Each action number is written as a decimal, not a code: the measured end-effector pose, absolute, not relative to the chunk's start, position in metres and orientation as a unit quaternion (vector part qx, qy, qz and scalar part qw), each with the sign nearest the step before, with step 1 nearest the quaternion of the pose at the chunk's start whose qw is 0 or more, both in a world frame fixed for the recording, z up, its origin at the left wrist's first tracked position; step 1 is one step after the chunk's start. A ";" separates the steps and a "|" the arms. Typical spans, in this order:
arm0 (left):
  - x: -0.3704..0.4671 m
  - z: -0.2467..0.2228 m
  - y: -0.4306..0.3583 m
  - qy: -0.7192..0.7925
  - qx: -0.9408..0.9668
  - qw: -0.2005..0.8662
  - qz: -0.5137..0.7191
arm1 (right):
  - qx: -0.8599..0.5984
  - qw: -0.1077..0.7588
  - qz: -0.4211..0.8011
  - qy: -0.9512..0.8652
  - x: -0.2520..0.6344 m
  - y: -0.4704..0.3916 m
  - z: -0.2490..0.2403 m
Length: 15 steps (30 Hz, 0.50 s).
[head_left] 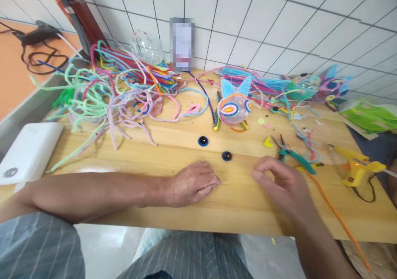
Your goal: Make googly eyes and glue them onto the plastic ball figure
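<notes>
Two black-centred discs with blue rims lie on the wooden table (173, 219): one disc (203, 141) above my left hand, the other (226, 156) a bit right and lower. My left hand (194, 184) rests on the table, its fingers curled together with nothing visible in them. My right hand (281, 184) is slightly blurred, thumb and index finger bent toward each other; whatever they might hold is too small to make out. Beyond the discs sits a clear ball (234, 110) with blue fuzzy ears and ringed eyes. Green-handled pliers (299, 159) lie just past my right hand.
Tangled pipe cleaners (89, 101) cover the left back. A phone (182, 43) leans on the tiled wall. A white box (29, 151) is at the left. On the right are a yellow glue gun (356, 165), an orange pipe cleaner (341, 223) and a green packet (370, 117).
</notes>
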<state>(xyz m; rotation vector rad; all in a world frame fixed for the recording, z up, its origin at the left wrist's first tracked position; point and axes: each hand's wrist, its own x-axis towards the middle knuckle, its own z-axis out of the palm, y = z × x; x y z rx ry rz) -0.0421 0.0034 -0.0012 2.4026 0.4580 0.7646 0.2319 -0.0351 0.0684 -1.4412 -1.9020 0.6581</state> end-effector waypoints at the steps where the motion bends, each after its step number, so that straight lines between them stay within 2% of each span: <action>1: -0.042 0.000 0.004 0.160 0.891 0.308 0.292 | -0.561 0.343 0.251 -0.711 0.243 -0.044 0.069; 8: -0.045 0.016 0.001 0.212 0.846 0.388 0.300 | -0.735 0.491 0.048 -0.465 0.369 -0.089 0.033; 15: -0.051 0.039 0.031 0.417 0.699 0.451 0.365 | -0.809 0.473 -0.055 -0.344 0.460 -0.087 0.039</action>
